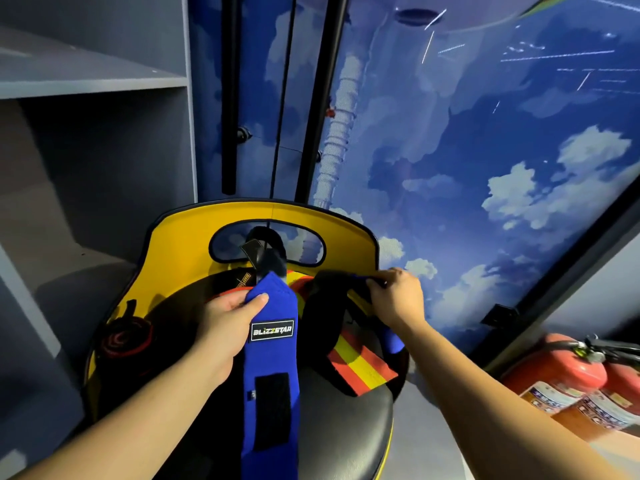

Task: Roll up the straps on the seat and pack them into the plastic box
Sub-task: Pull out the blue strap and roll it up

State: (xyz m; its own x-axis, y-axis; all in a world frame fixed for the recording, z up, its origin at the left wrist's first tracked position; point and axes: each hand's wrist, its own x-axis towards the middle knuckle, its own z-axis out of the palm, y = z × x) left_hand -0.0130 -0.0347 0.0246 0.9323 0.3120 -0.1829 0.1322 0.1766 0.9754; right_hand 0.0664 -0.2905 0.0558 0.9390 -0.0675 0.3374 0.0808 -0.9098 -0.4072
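Observation:
A blue strap [272, 368] with a BLIZZSTAR label and a black velcro patch hangs down over the black seat [343, 420] with its yellow back [180, 244]. My left hand [228, 323] pinches the strap's pointed upper end between thumb and fingers. My right hand [398, 296] grips a black strap [325, 306] that arcs up from the seat. A red and yellow striped strap [360, 368] lies under it. One rolled black and red strap [126, 337] sits at the seat's left edge. The plastic box is not in view.
Grey shelving [86, 133] stands to the left of the seat. A wall with a blue sky print [485, 168] rises behind. Two red fire extinguishers [571, 382] lie on the floor to the right.

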